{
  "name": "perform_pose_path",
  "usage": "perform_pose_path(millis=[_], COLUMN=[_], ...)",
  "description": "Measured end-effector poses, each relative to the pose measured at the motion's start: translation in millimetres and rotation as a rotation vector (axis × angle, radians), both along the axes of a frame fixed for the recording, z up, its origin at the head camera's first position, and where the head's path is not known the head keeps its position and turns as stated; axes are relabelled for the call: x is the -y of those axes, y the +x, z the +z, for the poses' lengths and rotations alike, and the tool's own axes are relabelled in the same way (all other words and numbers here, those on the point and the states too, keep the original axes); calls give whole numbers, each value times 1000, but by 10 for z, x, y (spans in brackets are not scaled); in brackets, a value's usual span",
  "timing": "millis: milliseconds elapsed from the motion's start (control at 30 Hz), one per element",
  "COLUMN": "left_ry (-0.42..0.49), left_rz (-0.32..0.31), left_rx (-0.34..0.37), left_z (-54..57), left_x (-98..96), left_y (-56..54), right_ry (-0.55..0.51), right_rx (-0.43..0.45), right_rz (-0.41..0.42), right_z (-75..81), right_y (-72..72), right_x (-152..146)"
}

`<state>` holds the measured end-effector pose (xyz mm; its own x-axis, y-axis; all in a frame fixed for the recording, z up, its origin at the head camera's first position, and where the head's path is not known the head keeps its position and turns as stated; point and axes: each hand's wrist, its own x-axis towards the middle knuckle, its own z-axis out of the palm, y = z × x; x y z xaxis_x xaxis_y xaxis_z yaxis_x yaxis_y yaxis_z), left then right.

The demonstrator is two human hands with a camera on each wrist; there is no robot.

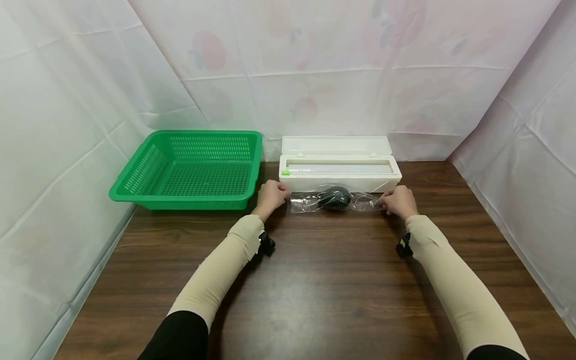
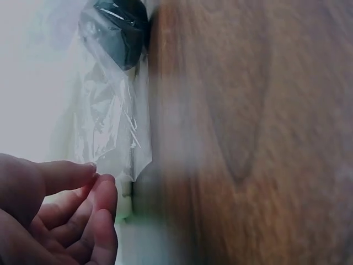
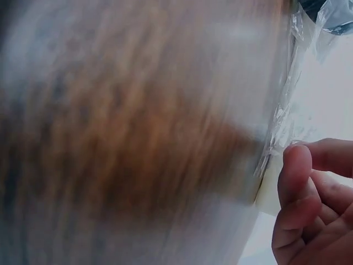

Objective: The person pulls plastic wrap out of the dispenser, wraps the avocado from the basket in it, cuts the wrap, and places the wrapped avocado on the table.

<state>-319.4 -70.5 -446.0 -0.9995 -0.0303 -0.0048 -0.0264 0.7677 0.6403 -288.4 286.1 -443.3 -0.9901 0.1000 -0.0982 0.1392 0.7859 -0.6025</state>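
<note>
Left hand (image 1: 271, 196): pinches clear plastic film (image 1: 303, 204), mid-frame.
Right hand (image 1: 399, 201): pinches likewise.
Black rounded object (image 1: 335, 199): likely mid-wrapping; next, perhaps, fold ends.

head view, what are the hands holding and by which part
The left hand and right hand pinch opposite ends of the clear plastic film around the black rounded object.

Both wrist views: dark object (image 2: 122, 36) cropped at top edge; identity inside clear wrapping (image 2: 105, 124) undetermined. Right wrist view: surface (image 3: 127, 121) blurred; right hand (image 3: 303, 212) cut by right edge. Left wrist view: left hand (image 2: 69, 226) cut by left edge.
</note>
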Motion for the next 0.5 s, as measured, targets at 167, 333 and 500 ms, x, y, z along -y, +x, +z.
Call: perform_pose_path(millis=[167,333,500], left_ry=[25,122,278], left_rz=[10,28,35], left_rx=[15,59,92], left_z=[2,15,32], left_x=[2,4,1], left_y=[-11,-21,-23], right_ry=[-24,-110,-208], right_rx=[-3,1,4], right_rz=[-7,-27,-52], right_z=[-20,-21,4], right_y=[-6,-20,-9], right_x=[-32,-31,-26])
